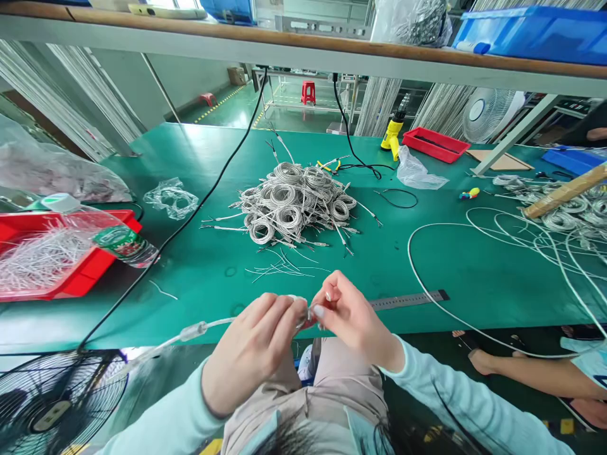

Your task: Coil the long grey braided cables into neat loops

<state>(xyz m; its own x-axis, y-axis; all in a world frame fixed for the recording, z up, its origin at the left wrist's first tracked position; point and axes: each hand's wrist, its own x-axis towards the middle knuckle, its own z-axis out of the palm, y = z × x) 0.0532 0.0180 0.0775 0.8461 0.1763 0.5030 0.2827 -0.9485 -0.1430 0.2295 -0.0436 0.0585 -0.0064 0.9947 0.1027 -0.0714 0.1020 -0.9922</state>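
Note:
At the front edge of the table, my left hand [263, 338] has its fingers wrapped round a pale cable [219, 323], which runs out to the left and carries a clear plastic sleeve [193, 331]. My right hand [353, 319] touches the left one's fingertips, thumb and index pinched on something small at the cable's end, too hidden to name. Beyond the hands lies a pile of coiled grey cables [294, 205] with stripped ends. Loose thin strands [283, 265] lie in front of the pile. A steel ruler [408, 300] sticks out past my right hand.
At left, a red bin [71, 284] of white strips has a plastic bottle [126, 245] across it. A black cord [208, 193] crosses the table. Long cable loops [417, 272] spread at right. A yellow heat gun [391, 136] and red tray [436, 145] stand behind; a person's arm [531, 373] is at right.

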